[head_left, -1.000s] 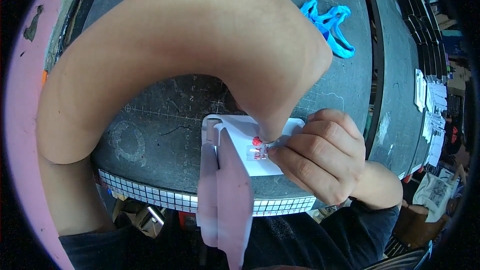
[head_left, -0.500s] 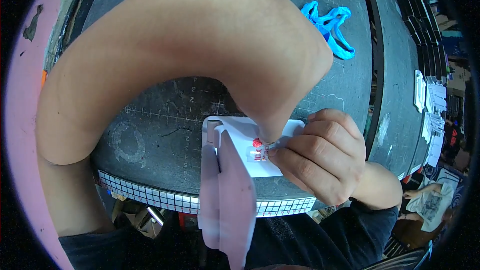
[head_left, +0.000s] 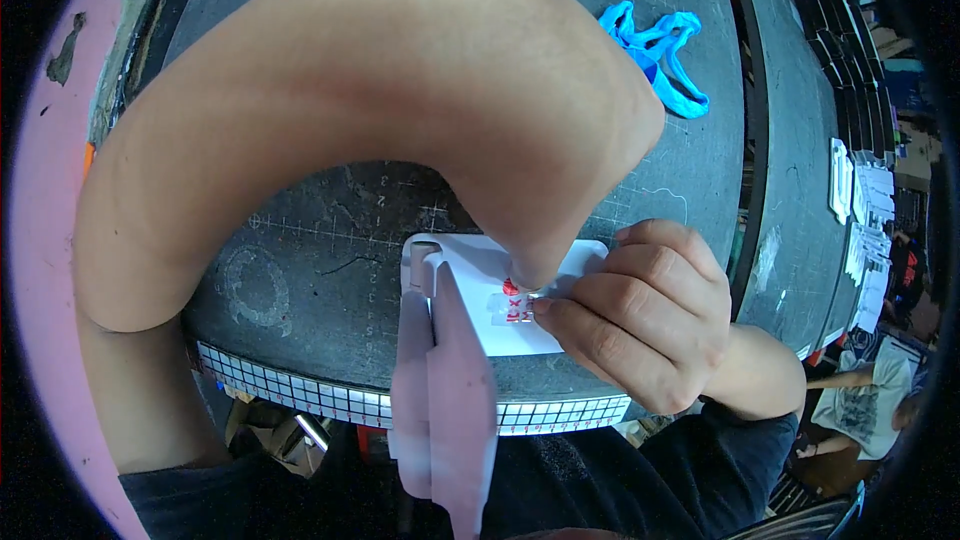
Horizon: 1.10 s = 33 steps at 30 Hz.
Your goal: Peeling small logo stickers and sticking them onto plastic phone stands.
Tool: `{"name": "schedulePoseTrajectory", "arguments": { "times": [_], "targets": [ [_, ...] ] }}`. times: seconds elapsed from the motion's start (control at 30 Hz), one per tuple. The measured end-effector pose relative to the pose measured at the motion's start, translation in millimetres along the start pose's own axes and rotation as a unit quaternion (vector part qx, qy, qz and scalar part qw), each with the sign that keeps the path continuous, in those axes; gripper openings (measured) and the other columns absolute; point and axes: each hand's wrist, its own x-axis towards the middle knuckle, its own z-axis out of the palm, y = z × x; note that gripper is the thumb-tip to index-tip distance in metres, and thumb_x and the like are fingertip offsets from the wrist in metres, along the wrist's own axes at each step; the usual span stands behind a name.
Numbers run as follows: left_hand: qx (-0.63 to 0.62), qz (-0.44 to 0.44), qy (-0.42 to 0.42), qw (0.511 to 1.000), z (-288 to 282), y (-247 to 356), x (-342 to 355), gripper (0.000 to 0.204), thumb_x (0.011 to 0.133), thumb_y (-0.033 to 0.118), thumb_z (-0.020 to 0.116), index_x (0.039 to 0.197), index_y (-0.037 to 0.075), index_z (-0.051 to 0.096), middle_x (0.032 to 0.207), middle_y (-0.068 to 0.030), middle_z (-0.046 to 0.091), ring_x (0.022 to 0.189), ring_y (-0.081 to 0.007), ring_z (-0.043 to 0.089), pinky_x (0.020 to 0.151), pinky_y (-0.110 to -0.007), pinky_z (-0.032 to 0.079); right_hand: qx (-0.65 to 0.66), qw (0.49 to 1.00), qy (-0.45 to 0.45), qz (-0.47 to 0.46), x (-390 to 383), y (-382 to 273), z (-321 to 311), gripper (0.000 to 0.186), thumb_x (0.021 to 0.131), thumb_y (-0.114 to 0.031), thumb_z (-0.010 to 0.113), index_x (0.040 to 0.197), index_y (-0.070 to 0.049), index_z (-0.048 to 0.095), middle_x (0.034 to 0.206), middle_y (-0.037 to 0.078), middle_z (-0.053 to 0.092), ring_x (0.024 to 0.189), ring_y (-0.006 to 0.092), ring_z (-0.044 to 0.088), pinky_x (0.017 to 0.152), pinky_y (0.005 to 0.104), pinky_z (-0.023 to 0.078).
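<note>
While the left hand [head_left: 565, 175] and the right hand [head_left: 655, 310] have barely moved since half a second ago, the pinkish upright flap [head_left: 462, 390] of the white folded piece [head_left: 525, 343] has swung slightly to the left. The piece lies on the dark, scratched desk [head_left: 310, 240] near its front edge, beneath both hands. From above, the left hand bends down so that one fingertip touches the clear label [head_left: 515, 309] with red print, and now covers more of the round red mark; its other fingers are hidden, so one cannot tell whether it grips anything. With fingers curled in, the right hand reaches the label's right side, though a pinch cannot be made out. Blue looped fabric [head_left: 685, 90] lies unchanged beyond, while a co-worker [head_left: 868, 402] at far right has shifted posture.
</note>
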Motion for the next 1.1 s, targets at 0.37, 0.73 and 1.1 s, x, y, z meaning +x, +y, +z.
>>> {"name": "schedulePoseTrajectory", "arguments": {
  "times": [0.37, 0.73, 1.1],
  "targets": [
    [0.053, -0.103, -0.087, 0.989, -6.3, 13.6, 12.3, 0.023, 0.063, 0.013, 0.087, 0.081, 0.005, 0.075, 0.074, -0.0111, 0.073, 0.069, -0.0283, 0.072, 0.061, -0.038, 0.056, 0.001, 1.0, -0.002, -0.004, 3.0, -1.9, -0.9, 0.031, 0.069, -0.017, 0.075, 0.094, -0.001, 0.08, 0.088, 0.006, 0.068, 0.079, 0.0201, 0.064, 0.079, 0.0378, 0.057],
    [0.088, 0.056, 0.164, 0.981, 22.9, 5.1, -19.9, 0.025, 0.062, 0.015, 0.088, 0.08, 0.006, 0.073, 0.077, -0.0096, 0.071, 0.073, -0.0288, 0.07, 0.063, -0.038, 0.055, -0.011, 1.0, -0.003, -0.012, 0.9, -1.6, -1.5, 0.03, 0.069, -0.018, 0.074, 0.093, -0.001, 0.079, 0.088, 0.006, 0.068, 0.078, 0.0201, 0.064, 0.08, 0.0381, 0.058],
    [0.037, -0.118, -0.047, 0.991, 0.3, 15.2, 2.1, 0.024, 0.064, 0.015, 0.089, 0.082, 0.005, 0.076, 0.075, -0.0096, 0.075, 0.069, -0.0262, 0.073, 0.06, -0.038, 0.056, -0.008, 1.0, -0.005, -0.014, 2.0, -2.2, -3.0, 0.03, 0.067, -0.017, 0.075, 0.093, -0.002, 0.079, 0.089, 0.006, 0.068, 0.079, 0.0205, 0.065, 0.081, 0.0386, 0.058]
  ]
}}
